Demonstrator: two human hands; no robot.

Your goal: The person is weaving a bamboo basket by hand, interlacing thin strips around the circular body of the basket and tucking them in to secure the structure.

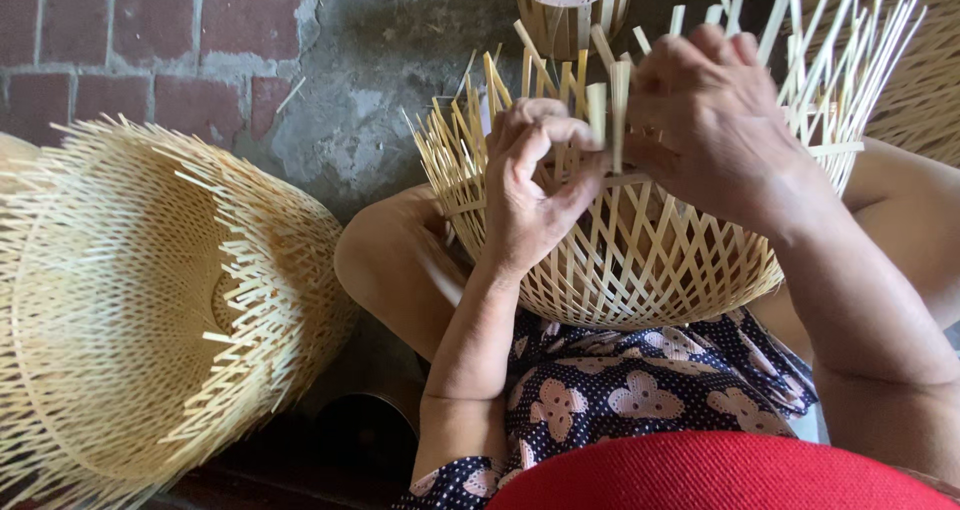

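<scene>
A half-woven bamboo basket [640, 270] rests in my lap between my knees, its loose pale strips sticking up around the rim. My left hand [532, 185] pinches upright strips near the rim at the basket's near side. My right hand [712, 120] is closed on neighbouring strips just to the right, fingers curled over them. Both hands touch the same stretch of weave.
A larger woven bamboo basket [130, 300] lies on its side at the left, its open strip ends pointing right. Another basket [572, 5] stands at the top centre and one more [925, 80] at the top right. Brick and concrete floor [200, 40] lies beyond.
</scene>
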